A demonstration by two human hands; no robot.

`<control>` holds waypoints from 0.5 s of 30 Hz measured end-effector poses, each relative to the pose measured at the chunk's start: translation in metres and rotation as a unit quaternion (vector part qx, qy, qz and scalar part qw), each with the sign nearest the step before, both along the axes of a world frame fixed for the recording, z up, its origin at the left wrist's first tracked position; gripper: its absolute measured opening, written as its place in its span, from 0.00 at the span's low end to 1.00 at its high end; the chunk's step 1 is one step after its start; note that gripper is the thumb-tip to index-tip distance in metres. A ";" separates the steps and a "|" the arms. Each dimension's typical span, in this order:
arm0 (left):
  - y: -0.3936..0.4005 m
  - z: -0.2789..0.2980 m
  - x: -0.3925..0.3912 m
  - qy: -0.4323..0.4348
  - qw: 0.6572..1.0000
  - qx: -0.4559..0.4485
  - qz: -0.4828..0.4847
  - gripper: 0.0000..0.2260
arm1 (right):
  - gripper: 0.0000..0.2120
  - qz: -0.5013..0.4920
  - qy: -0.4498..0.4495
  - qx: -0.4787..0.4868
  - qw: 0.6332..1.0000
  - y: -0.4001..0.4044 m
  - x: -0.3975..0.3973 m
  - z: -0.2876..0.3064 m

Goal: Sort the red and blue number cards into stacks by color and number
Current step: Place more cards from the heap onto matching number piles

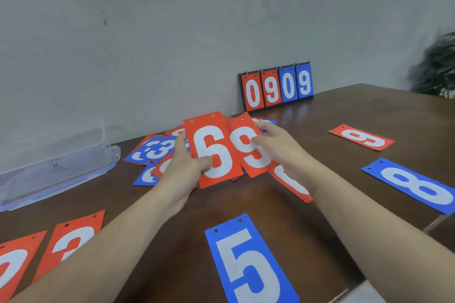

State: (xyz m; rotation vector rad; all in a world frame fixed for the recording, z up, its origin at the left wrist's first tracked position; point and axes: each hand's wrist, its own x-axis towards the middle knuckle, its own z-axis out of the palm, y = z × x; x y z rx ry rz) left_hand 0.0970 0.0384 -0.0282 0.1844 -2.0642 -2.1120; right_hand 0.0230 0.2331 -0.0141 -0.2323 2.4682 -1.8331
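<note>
Red 6 card (pixel 216 152) stands upright, pinched in your left hand (pixel 187 170); your right hand (pixel 278 150) pinches a red 9 card (pixel 251 147) just right, overlapping behind it, above the far pile (pixel 157 152).

The scoreboard (pixel 277 86) reads 0909, the two held red cards (pixel 216 152) show 6 and 9, and loose cards show a blue 5 (pixel 248 263), blue 8 (pixel 416 184), red 3 (pixel 71 241) and blue 3 (pixel 157 150).

Bare table (pixel 327 115) between scoreboard (pixel 277 86) and red card (pixel 361 140).
</note>
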 end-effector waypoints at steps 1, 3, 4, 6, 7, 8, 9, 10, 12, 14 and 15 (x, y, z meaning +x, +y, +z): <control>0.007 0.002 -0.001 -0.007 1.000 0.017 0.000 0.35 | 0.12 -0.008 0.012 0.021 1.000 0.013 0.001 0.003; 0.023 0.006 -0.005 -0.031 0.999 0.034 -0.001 0.27 | 0.12 -0.032 0.022 0.045 0.998 0.042 0.001 0.007; 0.032 0.008 -0.008 -0.049 0.998 0.036 0.002 0.22 | 0.12 -0.047 0.018 0.049 0.998 0.057 0.002 0.009; 0.050 0.011 -0.014 -0.073 0.996 0.057 0.014 0.16 | 0.14 -0.080 0.009 0.063 0.995 0.086 0.004 0.012; 0.059 0.011 -0.018 -0.078 0.993 0.081 0.020 0.13 | 0.15 -0.096 0.005 0.072 0.993 0.099 0.006 0.012; 0.067 0.010 -0.022 -0.083 0.991 0.104 0.020 0.10 | 0.16 -0.110 0.001 0.078 0.991 0.111 0.008 0.012; 0.075 0.010 -0.025 -0.086 0.989 0.119 0.015 0.08 | 0.17 -0.123 -0.003 0.078 0.989 0.122 0.009 0.010; 0.083 0.010 -0.029 -0.089 0.988 0.125 0.007 0.07 | 0.17 -0.131 -0.008 0.069 0.989 0.132 0.011 0.008; 0.097 0.010 -0.033 -0.092 0.989 0.119 -0.012 0.06 | 0.14 -0.136 -0.017 0.042 0.990 0.148 0.016 0.004; 0.110 0.010 -0.034 -0.096 0.989 0.102 -0.036 0.15 | 0.12 -0.138 -0.021 0.036 0.990 0.160 0.019 0.000; 0.113 0.009 -0.033 -0.094 0.990 0.088 -0.054 0.23 | 0.13 -0.139 -0.020 0.036 0.989 0.165 0.020 -0.002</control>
